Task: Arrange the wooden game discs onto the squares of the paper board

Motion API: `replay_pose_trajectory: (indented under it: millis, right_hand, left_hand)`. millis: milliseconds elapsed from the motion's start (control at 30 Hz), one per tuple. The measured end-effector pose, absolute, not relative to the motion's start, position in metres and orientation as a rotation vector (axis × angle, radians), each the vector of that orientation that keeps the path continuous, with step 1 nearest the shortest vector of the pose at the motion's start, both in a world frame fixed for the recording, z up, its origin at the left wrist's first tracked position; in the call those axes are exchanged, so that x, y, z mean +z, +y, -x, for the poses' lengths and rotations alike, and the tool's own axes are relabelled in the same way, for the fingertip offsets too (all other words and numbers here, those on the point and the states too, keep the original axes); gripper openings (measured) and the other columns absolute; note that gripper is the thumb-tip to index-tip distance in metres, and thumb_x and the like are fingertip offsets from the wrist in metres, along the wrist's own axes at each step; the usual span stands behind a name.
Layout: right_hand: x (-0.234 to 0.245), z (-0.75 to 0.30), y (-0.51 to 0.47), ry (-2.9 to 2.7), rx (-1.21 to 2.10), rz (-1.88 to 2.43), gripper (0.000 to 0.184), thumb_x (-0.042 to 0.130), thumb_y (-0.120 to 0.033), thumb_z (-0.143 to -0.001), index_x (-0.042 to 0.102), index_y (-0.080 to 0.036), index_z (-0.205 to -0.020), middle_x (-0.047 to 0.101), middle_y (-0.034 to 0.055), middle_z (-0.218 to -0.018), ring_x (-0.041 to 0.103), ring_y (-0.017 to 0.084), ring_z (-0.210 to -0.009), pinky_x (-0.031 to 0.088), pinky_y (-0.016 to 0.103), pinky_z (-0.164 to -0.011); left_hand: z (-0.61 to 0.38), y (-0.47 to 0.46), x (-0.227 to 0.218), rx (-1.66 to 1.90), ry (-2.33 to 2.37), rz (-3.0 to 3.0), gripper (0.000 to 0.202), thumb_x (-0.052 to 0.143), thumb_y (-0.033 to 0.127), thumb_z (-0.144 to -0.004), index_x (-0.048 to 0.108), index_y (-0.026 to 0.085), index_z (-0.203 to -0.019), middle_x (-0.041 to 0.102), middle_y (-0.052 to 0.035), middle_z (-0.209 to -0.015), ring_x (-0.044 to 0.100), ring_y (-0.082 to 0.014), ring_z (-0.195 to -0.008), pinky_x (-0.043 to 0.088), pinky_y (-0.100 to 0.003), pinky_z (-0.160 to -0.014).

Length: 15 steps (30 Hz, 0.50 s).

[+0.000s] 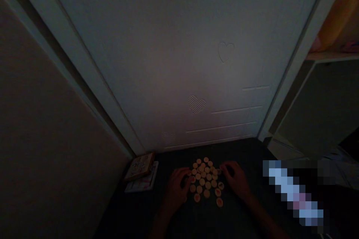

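The scene is very dark. A cluster of several round wooden discs [206, 179], some with red marks, lies on a dark floor surface [213, 220]. My left hand [177, 185] rests at the left edge of the cluster, fingers curled onto the discs. My right hand [235, 179] rests at the right edge, fingers bent over the nearest discs. Whether either hand grips a disc is too dim to make out.
A white door [179, 63] with heart shapes rises just behind the discs. A flat wooden box [139, 167] lies on a booklet [143, 183] to the left. A wall stands at left, shelving [333, 52] at right. A blurred patch sits at the lower right.
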State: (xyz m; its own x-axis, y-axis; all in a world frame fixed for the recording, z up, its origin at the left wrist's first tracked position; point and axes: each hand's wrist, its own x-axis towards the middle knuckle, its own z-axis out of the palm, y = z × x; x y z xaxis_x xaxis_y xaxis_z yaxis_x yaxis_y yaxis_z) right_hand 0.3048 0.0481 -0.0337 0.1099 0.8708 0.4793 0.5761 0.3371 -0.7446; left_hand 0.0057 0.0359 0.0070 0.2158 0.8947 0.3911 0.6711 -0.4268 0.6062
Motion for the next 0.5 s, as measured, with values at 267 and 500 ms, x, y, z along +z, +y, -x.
replay_pose_trajectory:
  millis: [267,500]
  right_hand:
    - [-0.031,-0.308,0.048,-1.482,0.392,1.405,0.034,0.051,-0.051,-0.098,0.072,-0.024,-0.096,0.076,0.0089,-0.092,0.071,0.027,-0.084,0.058,0.039,-0.074]
    - [-0.029,-0.306,0.048,-1.436,0.463,1.409,0.032,0.053,-0.051,-0.097,0.072,-0.025,-0.094,0.076,0.0077,-0.09,0.072,0.027,-0.083,0.058,0.038,-0.074]
  left_hand:
    - [-0.046,0.063,0.025,0.711,1.356,-2.411,0.022,0.064,0.027,-0.091,0.071,0.03,-0.112,0.072,-0.0034,-0.122,0.064,-0.027,-0.115,0.05,-0.046,-0.099]
    - [-0.053,0.065,0.02,0.654,1.439,-2.434,0.021,0.062,0.031,-0.093,0.071,0.032,-0.112,0.072,-0.0038,-0.122,0.063,-0.0292,-0.115,0.047,-0.049,-0.098]
